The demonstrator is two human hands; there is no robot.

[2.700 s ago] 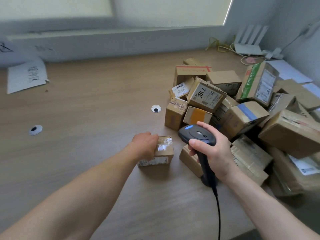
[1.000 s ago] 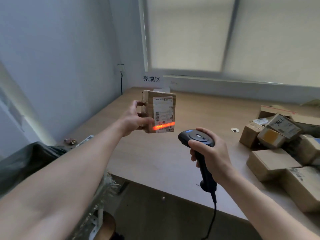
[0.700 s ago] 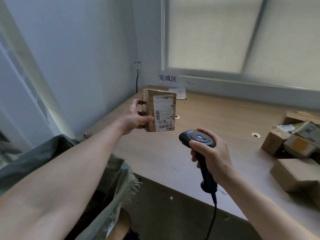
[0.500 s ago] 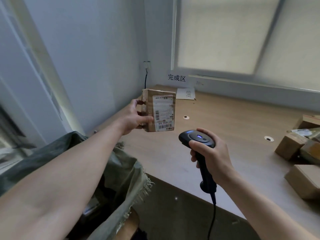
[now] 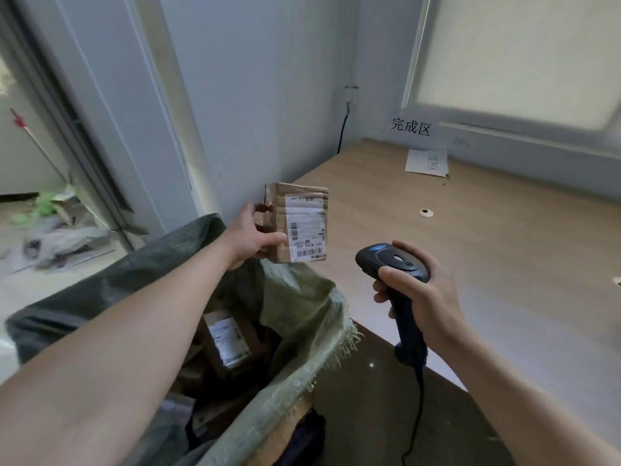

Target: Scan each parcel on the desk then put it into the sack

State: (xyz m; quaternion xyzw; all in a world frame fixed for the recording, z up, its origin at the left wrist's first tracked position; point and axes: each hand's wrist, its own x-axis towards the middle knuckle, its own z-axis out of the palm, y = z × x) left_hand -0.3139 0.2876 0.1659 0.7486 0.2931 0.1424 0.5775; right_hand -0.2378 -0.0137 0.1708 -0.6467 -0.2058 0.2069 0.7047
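My left hand [image 5: 250, 237] grips a small brown cardboard parcel [image 5: 297, 222] with a white shipping label, held upright above the open mouth of a green woven sack [image 5: 302, 317]. The sack stands at the desk's left end and holds several parcels, one labelled box [image 5: 226, 341] showing inside. My right hand [image 5: 416, 290] grips a black handheld barcode scanner [image 5: 391, 264] by its handle, over the desk's front edge and to the right of the parcel. Its cable hangs down.
The wooden desk [image 5: 504, 264] stretches right, with a cable hole [image 5: 426, 212] and a paper sheet [image 5: 426, 162] near the back wall. A printed sign [image 5: 410, 126] hangs below the window. A doorway at left shows litter on the floor.
My view has swung left, away from the parcel pile. The parcel was lifted from the desk, lit by the scanner's red line, and now sits lower, over the sack's mouth. The red line is gone.
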